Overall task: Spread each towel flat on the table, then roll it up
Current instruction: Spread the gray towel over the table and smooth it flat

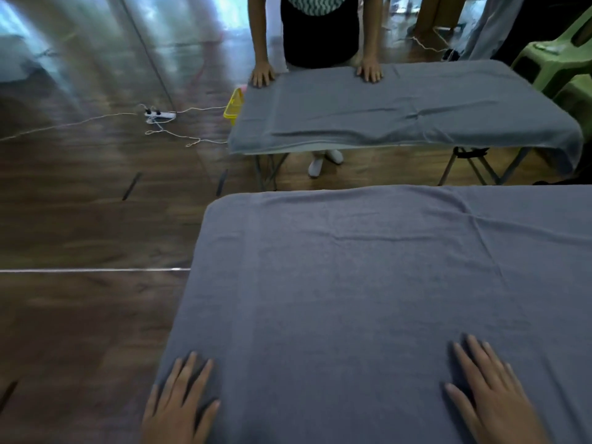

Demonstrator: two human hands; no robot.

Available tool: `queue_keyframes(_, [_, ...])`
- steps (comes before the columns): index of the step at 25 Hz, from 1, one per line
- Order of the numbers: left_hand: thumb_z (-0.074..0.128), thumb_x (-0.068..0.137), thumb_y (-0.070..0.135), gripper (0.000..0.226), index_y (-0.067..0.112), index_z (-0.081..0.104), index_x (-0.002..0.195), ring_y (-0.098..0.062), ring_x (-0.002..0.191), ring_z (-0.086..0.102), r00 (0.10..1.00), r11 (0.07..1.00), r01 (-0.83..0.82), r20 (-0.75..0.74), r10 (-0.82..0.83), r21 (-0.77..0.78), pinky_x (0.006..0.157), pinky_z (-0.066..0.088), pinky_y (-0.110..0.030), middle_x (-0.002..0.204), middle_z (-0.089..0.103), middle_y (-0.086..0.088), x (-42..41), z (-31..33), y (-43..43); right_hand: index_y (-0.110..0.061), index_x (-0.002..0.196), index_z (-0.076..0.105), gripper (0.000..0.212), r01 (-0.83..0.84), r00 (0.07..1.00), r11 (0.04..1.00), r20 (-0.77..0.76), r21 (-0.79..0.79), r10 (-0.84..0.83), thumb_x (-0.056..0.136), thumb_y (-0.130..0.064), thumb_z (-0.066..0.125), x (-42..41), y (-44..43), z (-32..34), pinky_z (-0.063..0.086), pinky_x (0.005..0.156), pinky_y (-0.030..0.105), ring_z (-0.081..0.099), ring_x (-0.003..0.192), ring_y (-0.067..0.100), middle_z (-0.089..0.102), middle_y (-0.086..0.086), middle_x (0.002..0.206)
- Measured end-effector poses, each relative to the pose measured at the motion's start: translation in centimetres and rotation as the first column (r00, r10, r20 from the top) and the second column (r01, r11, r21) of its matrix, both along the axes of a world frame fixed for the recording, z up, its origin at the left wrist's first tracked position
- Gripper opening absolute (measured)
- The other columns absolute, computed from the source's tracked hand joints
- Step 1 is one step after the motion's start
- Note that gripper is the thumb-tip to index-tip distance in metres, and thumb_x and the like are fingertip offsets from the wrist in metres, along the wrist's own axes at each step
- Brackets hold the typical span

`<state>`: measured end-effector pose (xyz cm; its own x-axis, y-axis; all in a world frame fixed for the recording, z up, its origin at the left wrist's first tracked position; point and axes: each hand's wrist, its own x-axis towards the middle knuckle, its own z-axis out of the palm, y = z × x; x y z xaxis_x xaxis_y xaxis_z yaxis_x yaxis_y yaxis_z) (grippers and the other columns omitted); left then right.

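Observation:
A large grey-blue towel (368, 283) lies spread flat over the table in front of me and hides the tabletop. A few soft creases run across its far half. My left hand (182, 402) rests palm down on the towel's near left corner, fingers apart. Flat on the towel near the right side lies my right hand (490, 395), fingers spread too. Neither hand grips the cloth.
Across from me another person presses both hands (370, 72) on a second grey towel (400, 107) over a folding table. A yellow basket (234, 105) sits at its left end. A power strip (160, 115) with cables lies on the wooden floor. Green plastic chairs (560, 65) stand at the far right.

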<state>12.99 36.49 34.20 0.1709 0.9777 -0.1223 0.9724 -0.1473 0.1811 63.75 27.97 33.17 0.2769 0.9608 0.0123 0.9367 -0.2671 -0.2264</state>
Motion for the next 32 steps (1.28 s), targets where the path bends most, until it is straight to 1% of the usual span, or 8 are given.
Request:
queue_keyframes(6, [0.021,0.090,0.076,0.069,0.041,0.041,0.147,-0.004,0.150,0.002,1.000,0.980,-0.002,-0.027,-0.004,-0.201,0.115,0.005,-0.032,0.156,0.038,0.009,-2.9,0.5,-2.9,-0.019,0.139,0.052,0.090,0.293,0.954,0.945,0.111,-0.147,-0.278,0.084,-0.079,0.015,-0.7,-3.6,1.9,0.039,0.102,0.060,0.045,0.134,0.034,0.047,0.013,0.148])
queue_keyframes(11, [0.023,0.089,0.071,0.065,0.039,0.048,0.140,-0.002,0.150,0.001,0.968,0.961,0.247,0.077,-0.239,-0.127,0.116,-0.001,-0.031,0.161,0.019,0.019,-5.4,-0.1,-0.3,-0.017,0.136,0.056,0.069,0.360,0.933,0.925,0.083,-0.124,-0.351,0.086,-0.063,0.047,-7.8,-1.3,1.5,0.040,0.103,0.062,0.045,0.135,0.034,0.047,0.010,0.148])
queue_keyframes(16, [0.044,0.083,0.071,0.062,0.040,0.048,0.137,-0.001,0.149,0.004,0.823,0.825,0.565,0.092,-0.561,-0.025,0.110,0.007,-0.030,0.146,0.051,0.014,-9.0,-0.9,10.5,-0.022,0.141,0.050,0.087,0.351,0.936,0.918,0.055,-0.186,-0.347,0.084,-0.078,0.015,-21.6,2.5,-0.2,0.037,0.109,0.052,0.038,0.140,0.028,0.042,0.005,0.152])
queue_keyframes(19, [0.049,0.082,0.068,0.066,0.036,0.049,0.140,-0.010,0.144,0.026,0.692,0.693,0.720,0.068,-0.719,-0.006,0.112,0.007,-0.029,0.147,0.050,0.011,-8.0,0.1,16.5,-0.024,0.142,0.048,0.087,0.421,0.906,0.899,0.013,-0.117,-0.423,0.084,-0.078,0.012,-28.9,4.5,0.1,0.033,0.111,0.049,0.037,0.141,0.028,0.038,0.004,0.155])
queue_keyframes(21, [0.041,0.091,0.066,0.063,0.036,0.042,0.146,-0.013,0.144,0.028,0.588,0.588,0.808,0.000,-0.809,-0.040,0.116,0.005,-0.033,0.154,0.039,0.012,-7.0,1.1,19.8,-0.027,0.148,0.037,0.084,0.451,0.889,0.881,-0.013,-0.142,-0.457,0.082,-0.074,0.018,-33.3,5.2,0.1,0.022,0.116,0.043,0.025,0.147,0.024,0.024,0.000,0.160])
queue_keyframes(25, [0.022,0.097,0.067,0.066,0.038,0.017,0.155,-0.012,0.151,-0.002,0.498,0.498,0.867,-0.014,-0.867,-0.029,0.119,-0.010,-0.038,0.161,0.000,0.019,-5.0,1.7,24.8,-0.023,0.137,0.052,0.074,0.460,0.882,0.876,-0.043,-0.145,-0.470,0.078,-0.067,0.042,-39.1,4.9,-0.7,0.023,0.114,0.036,0.042,0.137,0.024,0.040,0.002,0.152])
queue_keyframes(29, [0.021,0.097,0.066,0.065,0.039,0.013,0.156,-0.013,0.152,-0.004,0.477,0.480,0.876,-0.057,-0.877,-0.051,0.117,-0.009,-0.040,0.162,-0.002,0.017,-4.3,1.4,28.9,-0.026,0.136,0.049,0.080,0.494,0.866,0.861,-0.027,-0.119,-0.500,0.068,-0.068,0.051,-41.5,4.3,-0.9,0.007,0.111,0.029,0.003,0.150,0.013,0.040,-0.002,0.152])
queue_keyframes(32, [0.024,0.097,0.067,0.065,0.042,0.013,0.155,-0.008,0.150,-0.008,0.425,0.427,0.901,-0.051,-0.904,-0.077,0.117,-0.007,-0.038,0.164,0.000,0.017,-4.0,1.3,31.6,-0.029,0.135,0.049,0.080,0.529,0.830,0.821,-0.072,-0.214,-0.553,0.068,-0.073,0.049,-42.8,4.8,-0.3,0.004,0.111,0.030,0.015,0.148,0.015,0.047,-0.003,0.147])
